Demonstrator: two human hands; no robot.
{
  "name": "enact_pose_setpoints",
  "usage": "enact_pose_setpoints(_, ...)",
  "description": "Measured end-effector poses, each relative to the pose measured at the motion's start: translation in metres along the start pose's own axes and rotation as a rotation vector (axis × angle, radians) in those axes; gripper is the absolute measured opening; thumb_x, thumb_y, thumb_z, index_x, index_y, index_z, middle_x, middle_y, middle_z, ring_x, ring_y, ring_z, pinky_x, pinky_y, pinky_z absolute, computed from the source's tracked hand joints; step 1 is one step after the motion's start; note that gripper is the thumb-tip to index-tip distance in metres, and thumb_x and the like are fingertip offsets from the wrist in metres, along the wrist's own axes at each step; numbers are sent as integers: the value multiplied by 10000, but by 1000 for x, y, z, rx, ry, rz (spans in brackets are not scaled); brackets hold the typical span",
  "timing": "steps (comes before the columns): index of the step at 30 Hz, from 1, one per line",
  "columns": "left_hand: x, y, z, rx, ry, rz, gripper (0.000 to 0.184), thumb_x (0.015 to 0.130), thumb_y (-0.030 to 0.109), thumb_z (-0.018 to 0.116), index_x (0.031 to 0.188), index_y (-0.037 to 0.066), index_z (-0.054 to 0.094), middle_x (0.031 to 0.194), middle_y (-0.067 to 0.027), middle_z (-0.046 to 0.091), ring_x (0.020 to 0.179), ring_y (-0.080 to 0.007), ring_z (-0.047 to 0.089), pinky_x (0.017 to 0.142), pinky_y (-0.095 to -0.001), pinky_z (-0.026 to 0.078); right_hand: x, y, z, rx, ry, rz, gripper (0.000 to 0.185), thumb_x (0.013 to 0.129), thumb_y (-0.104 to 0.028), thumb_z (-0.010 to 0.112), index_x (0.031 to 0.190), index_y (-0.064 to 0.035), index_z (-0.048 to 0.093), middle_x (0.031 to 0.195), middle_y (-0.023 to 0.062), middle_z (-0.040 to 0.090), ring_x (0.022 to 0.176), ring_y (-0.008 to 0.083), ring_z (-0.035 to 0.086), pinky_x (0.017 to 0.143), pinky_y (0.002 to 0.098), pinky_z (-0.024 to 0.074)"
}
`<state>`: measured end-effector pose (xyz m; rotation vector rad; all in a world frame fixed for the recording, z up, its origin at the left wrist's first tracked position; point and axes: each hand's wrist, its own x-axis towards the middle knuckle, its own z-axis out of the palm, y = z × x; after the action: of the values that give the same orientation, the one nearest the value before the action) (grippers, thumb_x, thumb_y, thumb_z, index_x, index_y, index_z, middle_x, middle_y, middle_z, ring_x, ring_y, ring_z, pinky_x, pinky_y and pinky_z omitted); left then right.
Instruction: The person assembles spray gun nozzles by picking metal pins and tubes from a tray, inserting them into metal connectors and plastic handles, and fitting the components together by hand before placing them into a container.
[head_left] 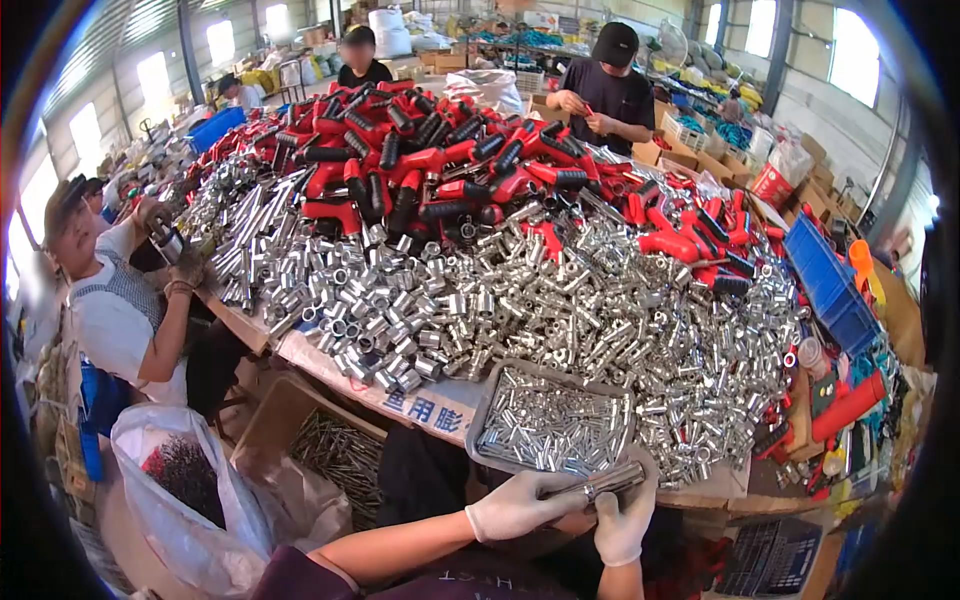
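Observation:
My left hand (515, 506), in a white glove, closes its fingers round one end of a shiny metal tube (612, 481). The other end lies in my right hand (624, 522), also gloved, with its thumb against the tube's near side. Whether this is one piece or several side by side, I cannot tell. Just beyond my hands, a grey tray (483, 412) holds many small metal pins (550, 420). Behind it, a heap of chromed metal sockets and fittings (560, 310) covers the table.
Red-and-black handles (430, 165) are piled high at the back. A blue bin (828, 285) leans at the right. Below the table's left edge are a carton of metal rods (335, 455) and a white sack (160, 500). Co-workers (612, 90) stand round the table.

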<state>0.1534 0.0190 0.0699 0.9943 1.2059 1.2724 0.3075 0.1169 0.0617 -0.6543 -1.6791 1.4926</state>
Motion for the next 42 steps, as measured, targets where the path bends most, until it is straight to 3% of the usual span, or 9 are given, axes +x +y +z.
enact_pose_setpoints(4, 0, 2, -3, -63, 30, -313, 394, 992, 295, 603, 1258, 6, 635, 1005, -10, 680, 883, -71, 580, 791, -245, 487, 5, -1, 7, -141, -34, -171, 628, 959, -187, 585, 1464, -7, 259, 1182, 139, 545, 977, 199, 565, 877, 324, 466)
enact_pose_setpoints(8, -6, -5, -2, -223, 26, -279, 413, 1016, 335, 541, 1314, 54, 593, 720, 44, 520, 544, -35, 422, 454, -198, 302, 3, 6, 5, -39, -91, 8, 688, 939, -147, 656, 1471, -12, 241, 1092, 119, 617, 906, 144, 586, 816, 303, 497)
enact_pose_setpoints(12, -11, -7, -5, -336, -10, -343, 408, 1016, 340, 530, 1308, 63, 594, 755, 26, 550, 526, -43, 442, 435, -199, 311, 1, 5, 10, -65, -84, 131, 636, 917, -39, 601, 1452, -11, 258, 1235, 174, 597, 844, 126, 599, 705, 273, 522)
enact_pose_setpoints(25, -5, -6, -13, -658, -21, -278, 456, 1000, 248, 561, 1412, 96, 437, 879, -1, 583, 603, -44, 522, 423, -175, 363, 25, 14, 17, 4, -151, 87, 557, 974, -123, 546, 1446, -29, 267, 1364, 239, 526, 1024, 171, 558, 919, 318, 462)
enact_pose_setpoints(29, 7, 8, -39, -723, 390, -267, 311, 1004, 265, 542, 1291, 157, 492, 884, 18, 533, 595, -49, 484, 387, -184, 333, 58, 25, 13, -405, 10, -110, 447, 1001, -201, 503, 1416, -43, 448, 1352, 193, 553, 982, 285, 681, 857, 358, 519)
enact_pose_setpoints(31, 19, -3, -60, -785, 498, -131, 425, 1002, 274, 548, 1397, 164, 439, 911, 15, 542, 629, -62, 502, 422, -177, 349, 81, -9, 33, -714, -93, -139, 341, 967, -193, 536, 1284, -75, 588, 1303, 178, 592, 892, 338, 698, 822, 397, 548)
enact_pose_setpoints(35, 38, -34, -90, -991, 426, 3, 413, 1024, 241, 512, 1424, 206, 416, 907, -10, 543, 616, -63, 482, 391, -169, 326, 113, 27, 77, -1043, -197, -235, 195, 874, -123, 586, 1040, -82, 680, 1080, 139, 662, 967, 335, 672, 844, 432, 542)
enact_pose_setpoints(36, 40, -33, -90, -1031, 454, -29, 215, 1025, 281, 513, 1210, 173, 497, 894, -12, 528, 581, -61, 463, 364, -178, 344, 120, 34, 84, -1041, -197, -240, 195, 874, -123, 586, 1040, -82, 680, 1080, 139, 662, 967, 335, 672, 844, 432, 542)
enact_pose_setpoints(42, 37, -31, -87, -1000, 423, -18, 244, 1021, 279, 517, 1241, 176, 490, 906, -15, 523, 573, -74, 452, 362, -175, 333, 135, 43, 105, -1336, -330, -185, 156, 878, -107, 545, 960, -40, 660, 1060, 166, 619, 930, 324, 681, 754, 419, 590)
